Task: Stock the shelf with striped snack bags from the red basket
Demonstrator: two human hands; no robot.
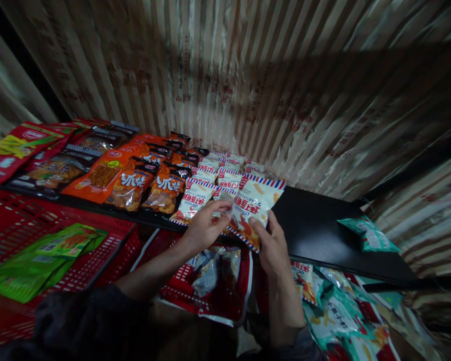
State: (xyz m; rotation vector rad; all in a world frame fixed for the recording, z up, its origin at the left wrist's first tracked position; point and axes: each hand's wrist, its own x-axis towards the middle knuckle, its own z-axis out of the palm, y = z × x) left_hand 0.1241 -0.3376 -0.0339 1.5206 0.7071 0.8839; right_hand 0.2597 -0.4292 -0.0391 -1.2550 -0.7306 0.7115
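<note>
My right hand (274, 243) is closed on the lower right part of a white snack bag (253, 200) with red lettering and red-and-blue striped edges, its thumb across the front. At the left edge of that bag, my left hand (207, 225) has its fingers curled in a pinch; how much of the edge lies between them is hard to see. The bag is tilted at the front edge of a black shelf (315, 225). Matching white bags (199, 193) stand in rows behind and to the left of it.
Orange snack bags (130, 183) and red bags (18, 145) line the shelf leftward. A teal bag (370, 234) lies at its right end. Below are a red basket (116, 245) with green packets (48, 255), another red basket (225, 317) holding bags, and a pile of teal bags (338, 311).
</note>
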